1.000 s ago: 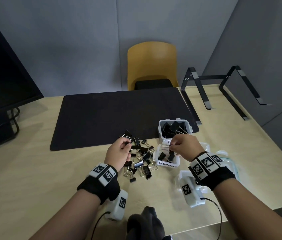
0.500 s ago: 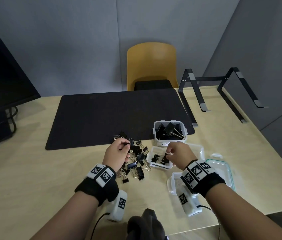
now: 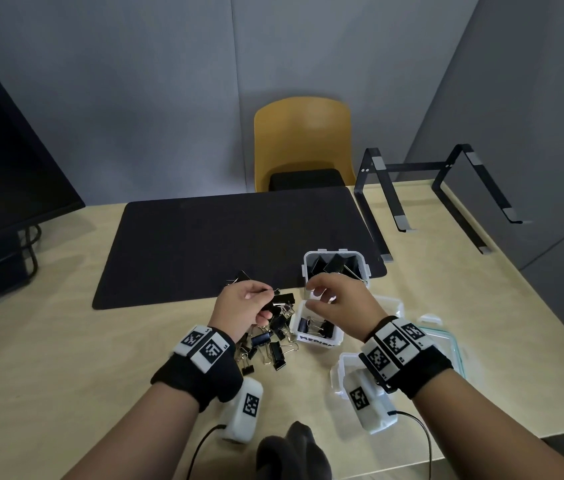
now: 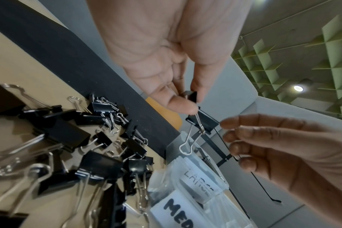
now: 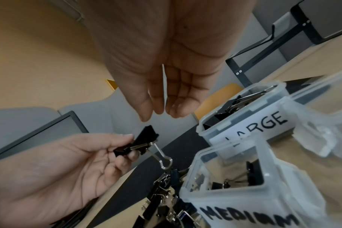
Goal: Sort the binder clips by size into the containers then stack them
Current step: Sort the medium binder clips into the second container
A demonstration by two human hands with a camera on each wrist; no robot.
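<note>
On the pale surface [image 3: 66, 358] I'm mid-sort: my left hand [image 3: 244, 308] pinches a binder clip [image 5: 140, 144], right hand's [image 3: 339, 301] fingers [image 5: 178, 108] loose and empty beside it, ready to take it to the MEDIUM container [image 3: 315, 342], I judge.

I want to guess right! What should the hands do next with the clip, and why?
Probably the right hand takes the clip that the left hand pinches. The right hand is open, empty and close beside it, with the MEDIUM tub and LARGE tub nearby.
</note>
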